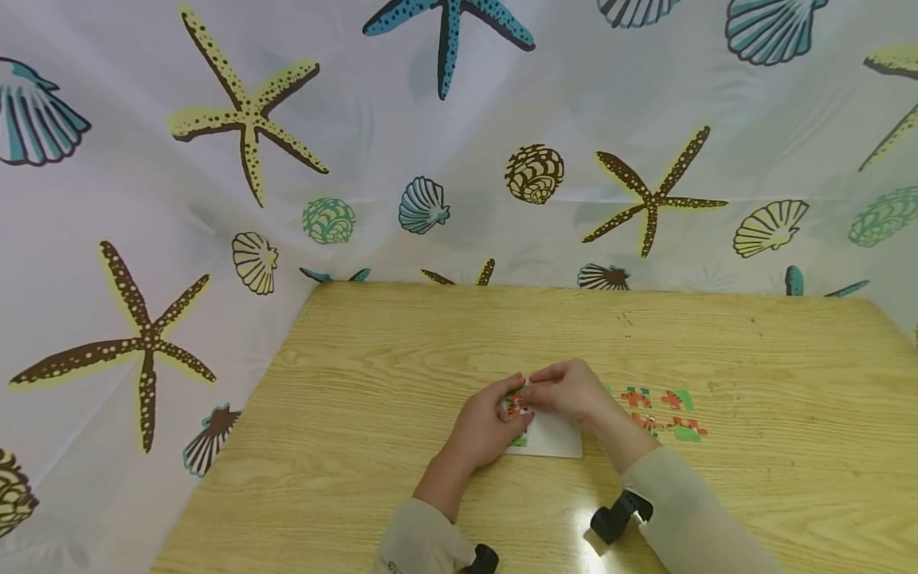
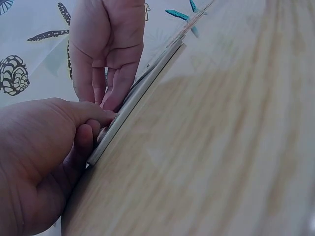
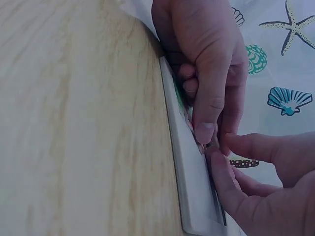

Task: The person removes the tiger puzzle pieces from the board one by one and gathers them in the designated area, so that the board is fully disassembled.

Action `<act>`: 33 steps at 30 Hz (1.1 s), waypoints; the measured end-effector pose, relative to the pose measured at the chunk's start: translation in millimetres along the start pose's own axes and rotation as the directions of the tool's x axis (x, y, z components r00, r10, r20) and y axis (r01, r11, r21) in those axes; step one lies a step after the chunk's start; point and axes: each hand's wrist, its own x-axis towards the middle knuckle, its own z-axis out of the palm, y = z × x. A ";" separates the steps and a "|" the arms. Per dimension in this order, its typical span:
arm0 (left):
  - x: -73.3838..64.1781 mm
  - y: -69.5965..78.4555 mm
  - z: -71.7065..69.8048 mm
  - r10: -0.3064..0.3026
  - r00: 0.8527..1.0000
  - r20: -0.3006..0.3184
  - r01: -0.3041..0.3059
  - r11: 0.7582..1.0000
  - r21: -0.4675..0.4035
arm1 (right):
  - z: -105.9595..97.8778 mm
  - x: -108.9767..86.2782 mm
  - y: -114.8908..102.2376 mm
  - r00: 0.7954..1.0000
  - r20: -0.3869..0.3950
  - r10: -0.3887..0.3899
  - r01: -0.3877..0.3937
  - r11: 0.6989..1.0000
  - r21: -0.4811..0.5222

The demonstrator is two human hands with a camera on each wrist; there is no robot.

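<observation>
The left hand (image 1: 482, 430), thumb and forefinger parted, frames puzzle pieces (image 1: 518, 405) on the left side of a white board (image 1: 555, 437); the right hand (image 1: 574, 391) meets it there, any grip hidden. At least 4 loose pieces (image 1: 676, 399) lie rightward in 2 rows, nearer the right hand.

Open tabletop (image 1: 323, 399) lies left of the hands (image 1: 482, 428); loose puzzle pieces (image 1: 686, 430) obstruct the right.
</observation>
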 end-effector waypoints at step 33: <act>0.1 -0.1 0.1 -0.039 0.999 0.020 0.039 0.999 -0.025 | -20.4 -10.8 -2.8 0.989 0.146 0.021 -0.019 1.000 -0.016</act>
